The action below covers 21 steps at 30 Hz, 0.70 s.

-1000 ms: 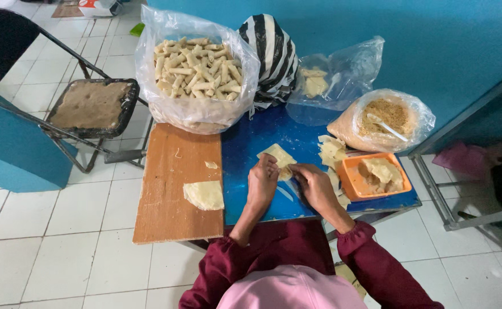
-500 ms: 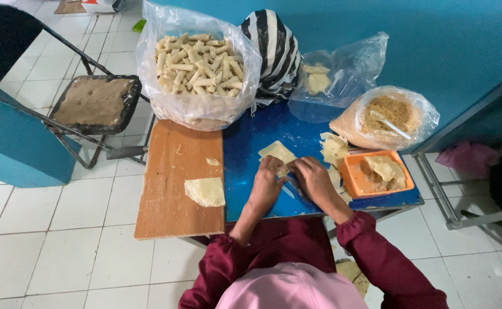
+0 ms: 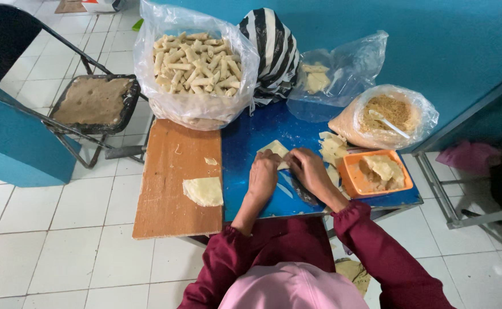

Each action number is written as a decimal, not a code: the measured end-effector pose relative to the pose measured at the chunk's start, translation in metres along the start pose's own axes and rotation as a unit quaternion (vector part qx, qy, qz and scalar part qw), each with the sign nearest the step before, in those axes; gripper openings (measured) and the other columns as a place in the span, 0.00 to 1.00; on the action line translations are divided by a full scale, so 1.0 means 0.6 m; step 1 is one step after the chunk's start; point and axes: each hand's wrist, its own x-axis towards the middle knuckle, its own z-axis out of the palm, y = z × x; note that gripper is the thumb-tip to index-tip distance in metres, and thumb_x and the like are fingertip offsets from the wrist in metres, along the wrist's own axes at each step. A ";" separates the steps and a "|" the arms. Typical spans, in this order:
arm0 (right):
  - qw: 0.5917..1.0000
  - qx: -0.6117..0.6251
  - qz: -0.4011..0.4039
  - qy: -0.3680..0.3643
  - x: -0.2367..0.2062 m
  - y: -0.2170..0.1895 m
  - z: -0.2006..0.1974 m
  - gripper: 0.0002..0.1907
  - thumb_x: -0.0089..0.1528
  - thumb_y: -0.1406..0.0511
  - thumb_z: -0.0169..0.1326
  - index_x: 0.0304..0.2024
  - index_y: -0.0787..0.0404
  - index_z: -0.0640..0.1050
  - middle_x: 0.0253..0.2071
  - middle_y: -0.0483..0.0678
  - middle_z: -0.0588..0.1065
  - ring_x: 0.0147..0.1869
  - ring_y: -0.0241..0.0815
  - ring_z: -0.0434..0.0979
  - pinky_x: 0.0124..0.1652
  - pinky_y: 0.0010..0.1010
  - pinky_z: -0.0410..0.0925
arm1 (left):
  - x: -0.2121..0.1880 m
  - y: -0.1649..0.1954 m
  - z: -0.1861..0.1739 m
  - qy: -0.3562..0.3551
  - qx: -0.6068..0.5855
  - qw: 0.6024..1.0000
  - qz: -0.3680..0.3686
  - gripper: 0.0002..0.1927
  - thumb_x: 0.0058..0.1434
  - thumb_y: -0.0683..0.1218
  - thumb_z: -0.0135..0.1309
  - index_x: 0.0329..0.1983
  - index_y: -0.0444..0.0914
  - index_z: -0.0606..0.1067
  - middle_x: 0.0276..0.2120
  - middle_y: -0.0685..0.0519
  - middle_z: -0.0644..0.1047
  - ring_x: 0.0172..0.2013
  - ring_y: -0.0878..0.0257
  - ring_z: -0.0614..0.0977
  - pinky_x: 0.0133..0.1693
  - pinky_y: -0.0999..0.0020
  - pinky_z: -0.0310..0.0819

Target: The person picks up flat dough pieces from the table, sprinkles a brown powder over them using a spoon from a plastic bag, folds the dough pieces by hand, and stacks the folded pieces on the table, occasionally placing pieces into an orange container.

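We noted a clear bag of rolled pastries (image 3: pixel 195 63) at the far left of the blue table (image 3: pixel 251 134), with a striped bag (image 3: pixel 274 48) just to its right. Further right stood a bag of shredded filling (image 3: pixel 385 117) and an orange tub (image 3: pixel 379 174). A wooden board (image 3: pixel 171 171) carried a folded wrapper (image 3: pixel 203 191). A black chair (image 3: pixel 90 103) stood left.

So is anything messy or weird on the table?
A little. A small scrap of dough lies loose on the wooden board, apart from the folded wrapper. The chair seat beside the table looks worn and torn. Both hands, left hand and right hand, press one wrapper tidily.
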 end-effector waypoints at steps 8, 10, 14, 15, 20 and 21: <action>0.995 -0.037 -0.093 0.004 -0.016 0.007 0.000 0.09 0.62 0.68 0.59 0.45 0.63 0.80 0.44 0.54 0.80 0.49 0.55 0.79 0.45 0.42 0.72 | 0.000 0.003 -0.006 -0.016 -0.047 0.997 -0.051 0.07 0.59 0.35 0.52 0.35 0.36 0.80 0.37 0.42 0.78 0.41 0.41 0.80 0.42 0.51 0.75; 0.994 -0.038 -0.100 0.011 -0.020 0.007 0.000 0.10 0.62 0.68 0.59 0.46 0.64 0.80 0.44 0.54 0.79 0.48 0.55 0.79 0.44 0.42 0.73 | 0.000 0.003 -0.006 -0.015 -0.045 0.998 -0.050 0.07 0.58 0.35 0.52 0.35 0.36 0.80 0.37 0.42 0.78 0.41 0.41 0.80 0.42 0.50 0.75; 0.998 -0.032 -0.052 -0.010 -0.024 0.007 -0.003 0.11 0.63 0.69 0.59 0.48 0.64 0.80 0.45 0.54 0.78 0.47 0.54 0.80 0.43 0.41 0.73 | 0.001 0.003 -0.005 -0.002 -0.045 0.998 -0.039 0.06 0.58 0.35 0.52 0.36 0.36 0.79 0.37 0.42 0.78 0.41 0.41 0.80 0.42 0.50 0.74; 0.999 -0.034 -0.036 -0.021 -0.024 0.008 -0.004 0.11 0.63 0.69 0.59 0.48 0.63 0.80 0.45 0.54 0.78 0.47 0.53 0.80 0.43 0.40 0.73 | 0.001 0.003 -0.005 0.000 -0.046 0.998 -0.038 0.06 0.58 0.35 0.52 0.36 0.35 0.78 0.37 0.42 0.78 0.41 0.41 0.80 0.42 0.49 0.74; 0.986 -0.076 -0.146 -0.001 -0.026 0.015 -0.006 0.14 0.56 0.76 0.58 0.45 0.64 0.80 0.46 0.52 0.79 0.51 0.56 0.79 0.48 0.42 0.72 | 0.004 0.002 -0.007 -0.007 -0.052 0.998 -0.047 0.05 0.59 0.36 0.52 0.35 0.36 0.78 0.36 0.42 0.79 0.41 0.41 0.80 0.42 0.50 0.74; 0.984 -0.083 -0.158 -0.003 -0.029 0.016 -0.006 0.15 0.54 0.77 0.57 0.44 0.64 0.80 0.47 0.52 0.79 0.52 0.57 0.79 0.49 0.43 0.72 | 0.004 0.002 -0.008 -0.008 -0.051 0.998 -0.047 0.06 0.59 0.36 0.52 0.35 0.36 0.78 0.36 0.42 0.79 0.41 0.41 0.80 0.42 0.50 0.75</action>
